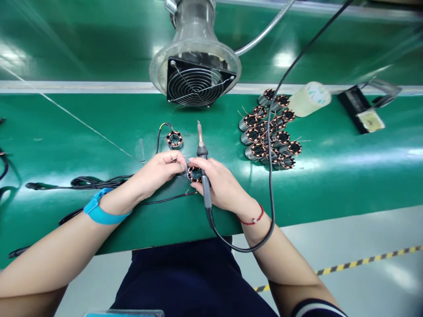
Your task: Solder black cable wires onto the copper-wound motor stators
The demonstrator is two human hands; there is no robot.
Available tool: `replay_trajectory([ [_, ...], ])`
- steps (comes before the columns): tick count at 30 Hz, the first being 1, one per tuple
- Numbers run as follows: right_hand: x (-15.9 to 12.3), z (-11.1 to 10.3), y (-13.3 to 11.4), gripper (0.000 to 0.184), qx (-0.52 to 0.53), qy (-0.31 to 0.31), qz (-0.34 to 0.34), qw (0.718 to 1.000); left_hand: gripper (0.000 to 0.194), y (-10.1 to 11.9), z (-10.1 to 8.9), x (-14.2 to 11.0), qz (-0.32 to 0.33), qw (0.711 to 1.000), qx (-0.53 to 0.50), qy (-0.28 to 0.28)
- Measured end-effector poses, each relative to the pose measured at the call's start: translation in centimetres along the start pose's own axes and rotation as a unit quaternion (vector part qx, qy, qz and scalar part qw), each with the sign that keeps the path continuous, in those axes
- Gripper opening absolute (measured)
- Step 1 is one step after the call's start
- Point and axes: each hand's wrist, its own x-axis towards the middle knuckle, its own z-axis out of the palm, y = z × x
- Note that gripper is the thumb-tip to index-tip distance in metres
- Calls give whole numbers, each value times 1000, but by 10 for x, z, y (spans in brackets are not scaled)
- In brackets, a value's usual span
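Head cam: R hand [224, 182] has its fingers clamped on a coil [194, 174] over the tabletop [211, 226], mid-front; iron [206, 187] lies across the same hand, tip pointing away from the body. L hand [161, 171], just beside the coil, has thumb & fingers together on a thin wire [180, 157]. 2nd coil [174, 140] w/ leads stands just beyond L hand. Coil group [280, 138] sits well to the right, next to a pale cylinder [309, 100]; iron's cord [272, 189] passes over it. Fan [196, 86] at back.
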Motion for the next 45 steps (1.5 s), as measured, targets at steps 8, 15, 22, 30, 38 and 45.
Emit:
replay_trajectory([
  [8,-2,-15,6,58,10,3,34,999,15,1,-18,-17,177,952,224,109],
  [15,-5,-21,11,70,38,5,31,999,12,-11,-3,-31,161,794,568,-145],
  [22,-3,-13,0,62,91,152,42,983,21,-3,-12,-25,138,931,337,-13],
  [30,4,5,-33,44,268,221,89,933,20,5,-12,-29,68,987,132,-57],
  [38,3,11,-30,45,345,205,91,911,22,7,-12,-29,80,982,140,-97],
  [45,3,10,-29,38,332,200,97,917,22,3,-8,-28,68,981,174,-58],
])
